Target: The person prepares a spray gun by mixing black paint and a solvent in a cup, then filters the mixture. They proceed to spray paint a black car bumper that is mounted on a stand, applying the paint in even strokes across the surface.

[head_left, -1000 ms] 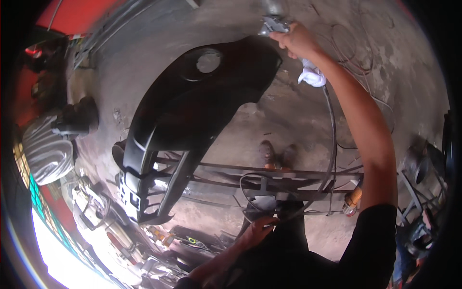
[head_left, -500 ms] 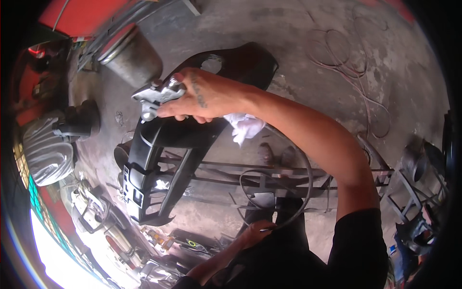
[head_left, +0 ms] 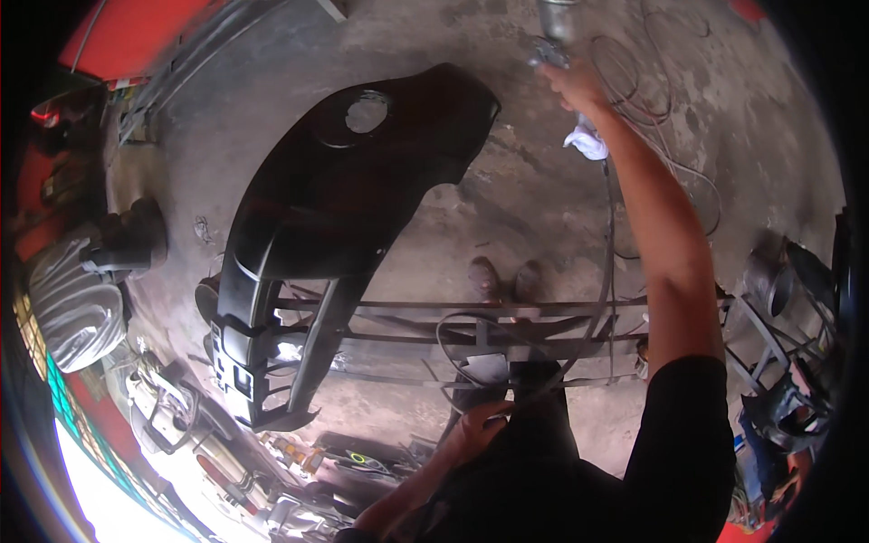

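Raised at the far right, my right hand [head_left: 579,86] is wrapped round the handle of a spray gun [head_left: 549,52]. The gun's metal cup [head_left: 557,18] is partly cut off by the upper edge. A white cloth [head_left: 587,143] hangs below that hand, where the hose [head_left: 607,244] runs down. Near my waist, my left hand [head_left: 472,436] is closed on the looped hose. A black car bumper [head_left: 308,204] lies on a metal rack, left of the gun and well apart from it. Its round opening [head_left: 367,112] is at the far end.
The dark metal rack [head_left: 407,310] stretches across in front of my legs. Coiled hose [head_left: 625,86] lies on the concrete floor [head_left: 534,204] at the far right. A plastic-covered object [head_left: 77,303] stands on the left, with metal parts [head_left: 769,362] at the right.
My right hand has swung from above the bumper to the far right, carrying the spray gun, cloth and hose with it. The bumper is uncovered now. My left hand stays near my waist.
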A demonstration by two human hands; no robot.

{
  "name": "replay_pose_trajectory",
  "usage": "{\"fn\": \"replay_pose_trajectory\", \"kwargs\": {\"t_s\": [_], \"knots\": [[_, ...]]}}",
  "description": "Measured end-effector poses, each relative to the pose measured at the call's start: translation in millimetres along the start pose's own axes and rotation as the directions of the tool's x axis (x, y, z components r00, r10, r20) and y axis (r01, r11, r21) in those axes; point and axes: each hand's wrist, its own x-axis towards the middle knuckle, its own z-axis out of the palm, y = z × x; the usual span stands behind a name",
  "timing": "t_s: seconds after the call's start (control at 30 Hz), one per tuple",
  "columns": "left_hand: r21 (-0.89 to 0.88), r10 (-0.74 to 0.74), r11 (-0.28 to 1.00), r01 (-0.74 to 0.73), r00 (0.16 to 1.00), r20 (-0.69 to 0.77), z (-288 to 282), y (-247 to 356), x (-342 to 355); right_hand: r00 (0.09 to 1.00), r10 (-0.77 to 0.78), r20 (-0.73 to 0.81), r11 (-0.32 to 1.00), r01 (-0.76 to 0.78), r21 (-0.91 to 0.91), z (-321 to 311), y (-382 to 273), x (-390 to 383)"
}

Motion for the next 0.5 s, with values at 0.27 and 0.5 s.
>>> {"fn": "replay_pose_trajectory", "kwargs": {"t_s": [0.27,0.5], "knots": [[0.105,-0.074,0.992,0.069,0.996,0.046,2.9,-14.1,-16.5,0.993,-0.116,-0.005,0.972,0.112,-0.204,-3.0,9.7,-64.1],[0.206,0.036,0.977,-0.056,0.994,0.100,9.1,-74.0,-54.3,0.932,-0.144,0.333,0.984,0.100,0.146,18.6,-160.6,-206.8]]}}
